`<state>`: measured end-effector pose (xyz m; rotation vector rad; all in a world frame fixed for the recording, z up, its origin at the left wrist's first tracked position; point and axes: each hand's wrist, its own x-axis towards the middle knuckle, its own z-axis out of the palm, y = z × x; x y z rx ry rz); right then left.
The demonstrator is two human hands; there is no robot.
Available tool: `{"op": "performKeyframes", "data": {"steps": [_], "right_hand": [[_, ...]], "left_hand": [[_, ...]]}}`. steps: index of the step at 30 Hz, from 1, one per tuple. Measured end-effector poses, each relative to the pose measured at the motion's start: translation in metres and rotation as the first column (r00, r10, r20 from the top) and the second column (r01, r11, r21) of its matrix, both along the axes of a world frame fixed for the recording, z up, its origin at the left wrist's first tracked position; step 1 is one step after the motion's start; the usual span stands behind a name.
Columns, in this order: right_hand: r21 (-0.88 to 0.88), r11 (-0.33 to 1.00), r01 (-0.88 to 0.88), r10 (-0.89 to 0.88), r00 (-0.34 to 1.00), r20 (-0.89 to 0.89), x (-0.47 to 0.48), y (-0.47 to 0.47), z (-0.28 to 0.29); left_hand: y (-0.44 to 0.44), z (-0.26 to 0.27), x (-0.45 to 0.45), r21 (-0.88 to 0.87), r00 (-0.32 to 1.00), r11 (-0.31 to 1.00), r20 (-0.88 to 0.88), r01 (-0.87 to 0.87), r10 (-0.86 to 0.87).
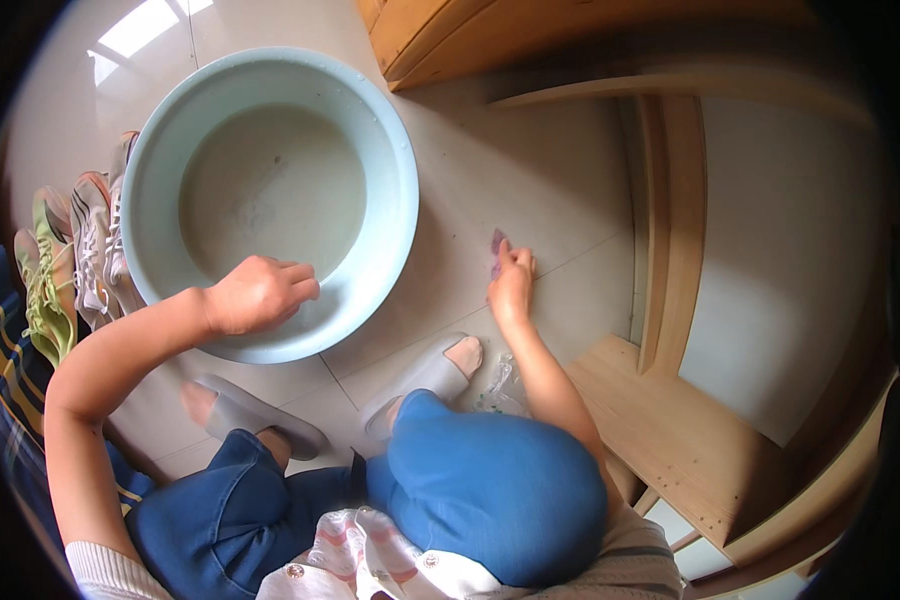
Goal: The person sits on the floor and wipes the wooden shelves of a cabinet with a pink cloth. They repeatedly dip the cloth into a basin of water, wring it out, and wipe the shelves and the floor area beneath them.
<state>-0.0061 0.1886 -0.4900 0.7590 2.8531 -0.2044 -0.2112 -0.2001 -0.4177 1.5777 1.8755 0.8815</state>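
A round light-blue plastic basin (390, 247) stands on the tiled floor, with cloudy greyish water (270, 195) in its bottom. Over its near inner wall is my left hand (266, 296), fingers curled in; the palm is hidden and nothing shows in it. To the right of the basin, my right hand (514, 285) reaches down to the floor. Its fingers pinch a small, thin purple piece (499, 240), perhaps cloth, partly covered by the hand. Beneath me are my feet in grey slippers (420, 375).
Several sneakers (52, 277) line the basin's left side, beside striped dark-blue fabric (19, 360). Clear crumpled plastic (502, 390) lies by my right slipper. A wooden frame with a low board (660, 427) stands at right. An orange-brown wooden furniture piece (435, 37) is at the top.
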Motion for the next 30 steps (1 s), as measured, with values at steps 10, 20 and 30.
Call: {"op": "performKeyframes", "data": {"steps": [10,20,30], "right_hand": [[-0.159,0.966,0.202,-0.222,0.968,-0.118,-0.016,0.006,-0.003],[-0.161,0.986,-0.050,0.051,0.999,-0.002,-0.015,-0.026,0.019],[-0.214,0.969,0.123,-0.120,0.992,0.027,-0.017,-0.024,0.020]], "left_hand": [[-0.002,-0.001,0.000,-0.011,0.999,0.999,0.005,0.037,-0.037],[-0.009,-0.004,0.004,-0.038,0.999,0.998,0.002,0.048,-0.048],[0.000,-0.009,0.003,-0.008,0.999,0.999,0.013,0.044,-0.044]]}}
